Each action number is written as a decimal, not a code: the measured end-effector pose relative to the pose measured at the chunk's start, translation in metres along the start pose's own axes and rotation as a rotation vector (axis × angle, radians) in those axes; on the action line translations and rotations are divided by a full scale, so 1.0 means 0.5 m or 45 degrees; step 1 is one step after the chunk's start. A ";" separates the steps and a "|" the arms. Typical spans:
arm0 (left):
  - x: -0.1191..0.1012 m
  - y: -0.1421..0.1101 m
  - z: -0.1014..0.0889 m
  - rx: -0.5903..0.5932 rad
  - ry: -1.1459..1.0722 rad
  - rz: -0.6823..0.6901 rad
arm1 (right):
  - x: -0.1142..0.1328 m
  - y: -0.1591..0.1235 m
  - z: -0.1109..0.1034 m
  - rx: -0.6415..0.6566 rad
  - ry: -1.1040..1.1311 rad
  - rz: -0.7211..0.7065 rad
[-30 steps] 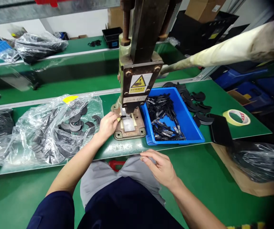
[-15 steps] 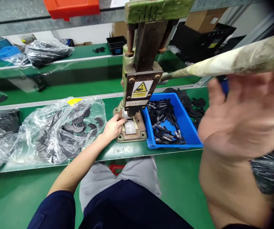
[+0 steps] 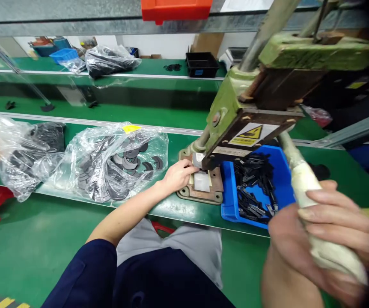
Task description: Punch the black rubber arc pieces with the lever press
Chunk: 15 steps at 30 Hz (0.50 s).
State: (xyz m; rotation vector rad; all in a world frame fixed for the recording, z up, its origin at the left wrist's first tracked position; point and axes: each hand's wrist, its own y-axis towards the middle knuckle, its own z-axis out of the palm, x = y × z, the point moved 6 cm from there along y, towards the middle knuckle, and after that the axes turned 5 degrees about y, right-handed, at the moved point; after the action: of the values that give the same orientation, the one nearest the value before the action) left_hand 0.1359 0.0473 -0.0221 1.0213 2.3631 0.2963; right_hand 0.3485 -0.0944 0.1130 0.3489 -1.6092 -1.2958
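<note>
The fingers [image 3: 191, 170] of the left hand [image 3: 177, 176] meet at a small dark piece [image 3: 203, 171] under the press head [image 3: 210, 160]; whether they pinch it, I cannot tell. The right hand [image 3: 335, 226] wraps the pale lever [image 3: 303, 173]. A bare worktop [image 3: 171, 208] strip fronts the base [image 3: 216, 182]; right beside stands a blue bin [image 3: 230, 209].

The press [image 3: 231, 102] is green, its dark front plate [image 3: 269, 116] carrying a yellow-and-white warning label [image 3: 251, 134]. Its flat brownish base [image 3: 217, 182] sits on the bench [image 3: 171, 208]. The lever [image 3: 305, 177], wrapped in off-white, slopes down from the right side toward the near right, gripped near its end. A small dark part [image 3: 203, 172], mostly hidden, lies beneath the ram [image 3: 215, 161].
</note>
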 end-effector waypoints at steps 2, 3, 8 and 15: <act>-0.002 0.000 -0.005 0.024 -0.025 0.005 | 0.007 -0.025 0.002 -0.219 0.166 -0.297; 0.000 -0.001 -0.013 0.030 -0.039 0.009 | 0.004 -0.032 0.003 -0.288 0.233 -0.383; 0.094 -0.004 -0.113 -0.044 0.132 -0.276 | -0.009 -0.029 0.009 -0.316 0.235 -0.395; 0.231 -0.001 -0.156 0.482 0.280 -0.353 | 0.017 -0.034 0.018 -0.236 0.262 -0.120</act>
State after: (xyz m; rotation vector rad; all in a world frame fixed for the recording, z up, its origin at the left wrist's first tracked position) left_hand 0.0265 0.1318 -0.0030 0.8380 2.7915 -0.1583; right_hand 0.3315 -0.1021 0.1037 0.4321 -1.3032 -1.4200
